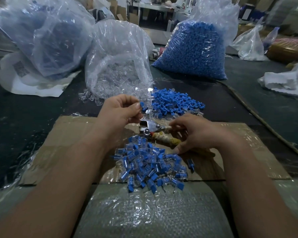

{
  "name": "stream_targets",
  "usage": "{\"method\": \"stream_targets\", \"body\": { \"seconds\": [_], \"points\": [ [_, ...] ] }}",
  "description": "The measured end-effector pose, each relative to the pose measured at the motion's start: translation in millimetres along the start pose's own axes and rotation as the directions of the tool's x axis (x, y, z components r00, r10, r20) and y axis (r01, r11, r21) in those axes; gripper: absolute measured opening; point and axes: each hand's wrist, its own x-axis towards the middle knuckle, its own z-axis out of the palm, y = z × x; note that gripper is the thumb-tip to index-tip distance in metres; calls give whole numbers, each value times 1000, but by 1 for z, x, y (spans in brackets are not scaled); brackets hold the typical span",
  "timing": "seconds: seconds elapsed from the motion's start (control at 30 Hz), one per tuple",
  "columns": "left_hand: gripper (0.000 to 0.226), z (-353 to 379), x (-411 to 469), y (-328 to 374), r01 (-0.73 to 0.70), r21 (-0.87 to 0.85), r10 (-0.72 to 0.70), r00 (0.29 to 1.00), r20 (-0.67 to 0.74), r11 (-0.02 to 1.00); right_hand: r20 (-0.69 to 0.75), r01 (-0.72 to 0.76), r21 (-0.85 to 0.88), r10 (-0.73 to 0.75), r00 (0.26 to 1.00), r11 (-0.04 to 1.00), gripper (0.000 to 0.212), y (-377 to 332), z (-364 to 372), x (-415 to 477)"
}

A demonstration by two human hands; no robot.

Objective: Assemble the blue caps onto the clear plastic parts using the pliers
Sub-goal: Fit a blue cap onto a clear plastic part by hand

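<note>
From the head view, at frame centre, the left hand pinches a blue cap between thumb and forefinger, raised above the cardboard. Just right of it, the right hand curls its fingers round the wrapped handles of the pliers, which lie on the cardboard. Below them sits a pile of assembled pieces. Loose blue caps lie above centre, beside the bag of clear plastic parts.
</note>
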Motion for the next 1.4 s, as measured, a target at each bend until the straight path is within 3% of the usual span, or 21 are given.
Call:
{"method": "stream_targets", "body": {
  "seconds": [0.1, 0.37, 0.53, 0.67, 0.73, 0.93, 1.1, 1.4],
  "points": [
    [18, 0, 0, -2, -4, 3, 4, 1000, -6, 1000, -48, 7, -32, -9, 999, 999, 67, -5, 0, 0],
    [18, -1, 1, -3, -9, -10, 9, 1000, -4, 1000, -275, -45, -280, -35, 961, 959, 14, -20, 12, 7],
    [19, -2, 3, -3, -34, -18, 34, 999, -29, 999, -304, -54, -222, -16, 953, 974, 11, -16, 14, 8],
    [19, -2, 3, -3, -82, -26, 79, 993, -87, 996, -505, -26, -239, -102, 857, 971, 10, -9, 10, 9],
    [20, -2, 3, -3, -103, -18, 100, 990, -103, 995, -560, 7, -138, -84, 825, 990, 13, -10, 8, 8],
    [20, 0, 2, -3, -175, 20, 176, 977, -116, 984, -485, 170, 66, -117, 867, 983, 17, -19, 13, 6],
    [22, 1, 2, -3, -210, 50, 215, 970, -112, 976, -419, 178, 38, -146, 896, 983, 22, -21, 16, 6],
    [25, 1, 2, -2, -219, 99, 227, 970, -88, 971, -418, 179, -3, -164, 893, 984, 14, -21, 14, 6]
  ]
}}
